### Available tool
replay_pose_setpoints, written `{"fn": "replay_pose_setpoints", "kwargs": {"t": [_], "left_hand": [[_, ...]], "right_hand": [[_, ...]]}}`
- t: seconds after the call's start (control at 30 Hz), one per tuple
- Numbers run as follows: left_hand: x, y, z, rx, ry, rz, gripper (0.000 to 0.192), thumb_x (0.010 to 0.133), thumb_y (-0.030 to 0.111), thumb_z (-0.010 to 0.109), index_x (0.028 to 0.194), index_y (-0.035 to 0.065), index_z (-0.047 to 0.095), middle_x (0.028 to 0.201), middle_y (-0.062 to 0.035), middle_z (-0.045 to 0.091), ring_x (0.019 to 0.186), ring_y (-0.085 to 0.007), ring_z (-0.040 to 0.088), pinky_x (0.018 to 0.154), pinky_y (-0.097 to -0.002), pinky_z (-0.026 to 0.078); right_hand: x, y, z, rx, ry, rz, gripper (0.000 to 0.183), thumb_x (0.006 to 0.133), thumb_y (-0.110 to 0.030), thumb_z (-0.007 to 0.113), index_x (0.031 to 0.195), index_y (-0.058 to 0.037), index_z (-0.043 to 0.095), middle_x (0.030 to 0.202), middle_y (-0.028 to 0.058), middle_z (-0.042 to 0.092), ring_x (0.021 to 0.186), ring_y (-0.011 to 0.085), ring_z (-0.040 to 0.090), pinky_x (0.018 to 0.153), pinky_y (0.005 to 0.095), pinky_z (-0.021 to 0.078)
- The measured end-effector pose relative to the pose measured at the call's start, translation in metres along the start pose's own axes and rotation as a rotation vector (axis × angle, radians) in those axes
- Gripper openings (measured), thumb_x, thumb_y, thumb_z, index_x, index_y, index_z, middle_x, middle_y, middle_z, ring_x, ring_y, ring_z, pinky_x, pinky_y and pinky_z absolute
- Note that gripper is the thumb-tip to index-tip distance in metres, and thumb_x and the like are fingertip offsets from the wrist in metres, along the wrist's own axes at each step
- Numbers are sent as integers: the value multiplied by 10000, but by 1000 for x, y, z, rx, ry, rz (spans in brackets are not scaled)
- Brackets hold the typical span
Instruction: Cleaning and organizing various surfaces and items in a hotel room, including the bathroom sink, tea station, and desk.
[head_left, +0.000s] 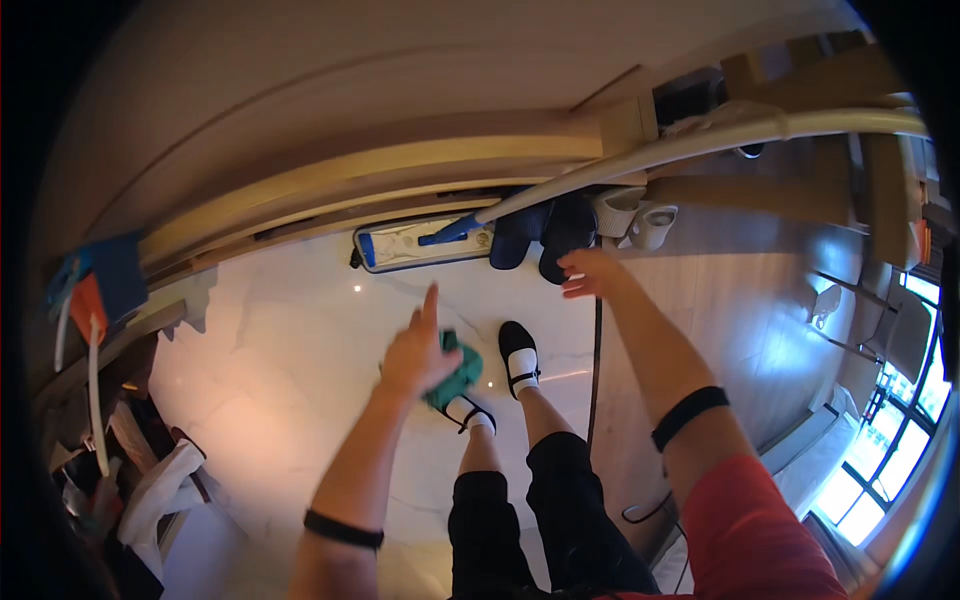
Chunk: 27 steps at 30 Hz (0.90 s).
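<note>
My left hand (421, 352) is spread, its index finger extended, above a green cloth-like item (459, 371) that partly covers one of my black shoes. The green item is blurred; whether the hand touches it I cannot tell. My right hand (589, 274) reaches forward with bent, parted fingers and nothing in them, over the dark slippers (564, 229). Beyond the hands, a flat mop with a blue joint (459, 228) rests in a long tray (375, 261) on the floor. Its pale pole (645, 157) slants up to the right.
Light wooden cabinetry (360, 161) runs along the far side. Cream slippers (652, 225) stand right of the dark ones. A blue and orange dustpan-like item (94, 300) hangs at left above a white cloth (161, 487). A chair (896, 330) is by the window at right.
</note>
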<state>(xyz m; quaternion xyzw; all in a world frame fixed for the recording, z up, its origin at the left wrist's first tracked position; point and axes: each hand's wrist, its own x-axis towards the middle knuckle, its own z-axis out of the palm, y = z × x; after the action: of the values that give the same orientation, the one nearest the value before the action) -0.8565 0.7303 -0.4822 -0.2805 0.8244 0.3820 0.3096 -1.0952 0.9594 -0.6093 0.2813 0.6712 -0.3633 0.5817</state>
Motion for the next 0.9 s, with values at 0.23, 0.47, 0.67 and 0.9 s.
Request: {"fn": "replay_pose_setpoints", "kwargs": {"t": [0.23,0.47,0.67,0.9], "left_hand": [[181,21,-19,288,107,322,745,768,271,667,1419,158,322,1158,-204,598,1092,-350,562,924,-438,453],[226,49,11,247,-19,182,431,762,387,646,1092,110,649,1073,-153,653,1019,-321,611,884,-415,479],[140,20,-12,373,33,23,267,711,300,669,895,111,713,921,-178,671,901,-347,639,802,-415,513],[74,-65,-6,396,80,-99,235,734,254,613,895,108,703,915,-168,672,880,-355,640,788,-435,518]], "right_hand": [[82,41,101,1188,-168,-57,474,887,-262,580,1299,-167,367,1414,210,319,1331,400,291,1044,637,244],[143,31,94,1668,-113,-358,208,942,-170,518,1127,-77,504,1109,121,583,1035,300,588,893,511,470],[127,44,96,1506,-48,-181,61,888,-34,545,925,-81,531,871,73,572,654,226,591,444,305,426],[158,41,67,1297,-312,-259,216,902,-176,539,1078,-58,497,1122,212,560,1105,347,538,996,505,408]]}}
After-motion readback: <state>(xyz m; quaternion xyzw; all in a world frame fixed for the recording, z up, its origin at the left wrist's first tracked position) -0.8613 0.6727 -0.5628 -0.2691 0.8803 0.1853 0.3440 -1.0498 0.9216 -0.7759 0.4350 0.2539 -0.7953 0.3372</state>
